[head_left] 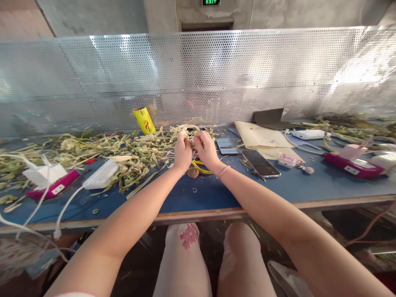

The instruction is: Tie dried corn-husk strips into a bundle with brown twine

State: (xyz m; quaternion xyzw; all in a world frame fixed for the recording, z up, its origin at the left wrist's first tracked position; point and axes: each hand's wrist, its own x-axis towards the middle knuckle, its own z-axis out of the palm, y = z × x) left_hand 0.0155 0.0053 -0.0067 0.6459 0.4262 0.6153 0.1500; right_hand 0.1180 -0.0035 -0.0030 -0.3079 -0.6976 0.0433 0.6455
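My left hand (183,152) and my right hand (206,148) meet above the middle of the blue table, fingers bent and pinched. Whatever small thing is between the fingertips is mostly hidden, so I cannot name it. Just behind them lies a heap of dried, pale green plant stalks and leaves (145,156). Below the hands, a brown roundish ball (193,172) rests on the table beside a yellow loop (202,168). A light blue card (227,146) lies to the right of my right hand.
A yellow tube (144,121) leans by the perforated metal screen (198,74). On the right are a phone (260,163), a pink case (287,161), brown paper (262,136) and a magenta power strip (352,166). Another magenta strip (68,181), a white adapter (100,175) and cables lie left.
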